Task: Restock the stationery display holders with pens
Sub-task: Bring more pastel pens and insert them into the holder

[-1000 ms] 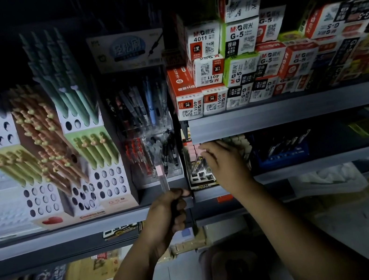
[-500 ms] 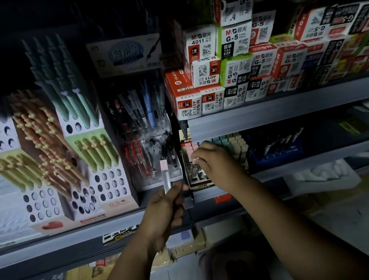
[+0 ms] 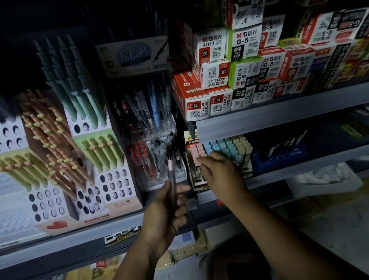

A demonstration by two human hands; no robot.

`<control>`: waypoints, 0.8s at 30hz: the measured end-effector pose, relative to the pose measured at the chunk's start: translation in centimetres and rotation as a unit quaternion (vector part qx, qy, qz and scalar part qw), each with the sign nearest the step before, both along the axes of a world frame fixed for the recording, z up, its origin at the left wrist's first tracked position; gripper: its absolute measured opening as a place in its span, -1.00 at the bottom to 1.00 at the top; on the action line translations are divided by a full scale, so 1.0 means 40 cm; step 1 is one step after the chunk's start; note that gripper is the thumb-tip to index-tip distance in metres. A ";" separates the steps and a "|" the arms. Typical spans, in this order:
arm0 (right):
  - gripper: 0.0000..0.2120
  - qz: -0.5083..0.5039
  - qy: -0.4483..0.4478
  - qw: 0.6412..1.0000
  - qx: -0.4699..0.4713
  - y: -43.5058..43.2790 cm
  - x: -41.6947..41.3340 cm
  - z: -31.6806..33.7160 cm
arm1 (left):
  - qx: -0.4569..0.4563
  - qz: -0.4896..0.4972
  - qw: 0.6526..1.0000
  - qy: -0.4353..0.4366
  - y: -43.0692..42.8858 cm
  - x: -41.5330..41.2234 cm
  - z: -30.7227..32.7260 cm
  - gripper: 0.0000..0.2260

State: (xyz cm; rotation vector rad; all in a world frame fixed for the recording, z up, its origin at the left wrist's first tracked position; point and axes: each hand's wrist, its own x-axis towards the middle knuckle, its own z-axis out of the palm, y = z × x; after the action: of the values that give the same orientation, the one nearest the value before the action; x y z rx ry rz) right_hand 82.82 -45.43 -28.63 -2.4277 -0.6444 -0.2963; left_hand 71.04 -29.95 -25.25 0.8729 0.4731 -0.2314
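Note:
My left hand [image 3: 166,213] grips a clear pen with a pink cap [image 3: 172,176], held upright in front of the shelf edge. My right hand [image 3: 223,176] reaches into a display holder [image 3: 198,181] on the lower shelf, its fingers at a pink-capped pen in the front rows. That holder carries rows of pink, blue and cream capped pens [image 3: 227,148]. Whether the right fingers pinch a pen is hidden by the hand's back. A clear acrylic holder [image 3: 155,150] with red, black and blue pens stands just left of it.
Perforated pastel holders [image 3: 109,182] with green, orange and yellow pens fill the left shelf. Stacked refill boxes [image 3: 240,68] sit on the upper right shelf [image 3: 296,107]. A blue tray of dark pens [image 3: 281,150] lies right of the display holder. Cardboard packs lie on the floor below.
The view has moved closer to the shelf. My left hand raised the pink-capped pen slightly. My right hand stayed at the front pink pens of the display holder.

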 end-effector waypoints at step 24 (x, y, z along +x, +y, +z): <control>-0.88 0.028 0.379 0.866 0.325 -0.031 -0.040 0.111 | 0.113 -0.057 0.991 -0.034 -0.022 0.023 -0.012 -0.82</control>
State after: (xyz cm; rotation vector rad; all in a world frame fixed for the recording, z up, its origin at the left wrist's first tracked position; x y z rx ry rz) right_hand 81.23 -46.69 -24.18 -1.6558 -0.1939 0.4070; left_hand 71.96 -30.81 -25.73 1.1282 0.3901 -0.2542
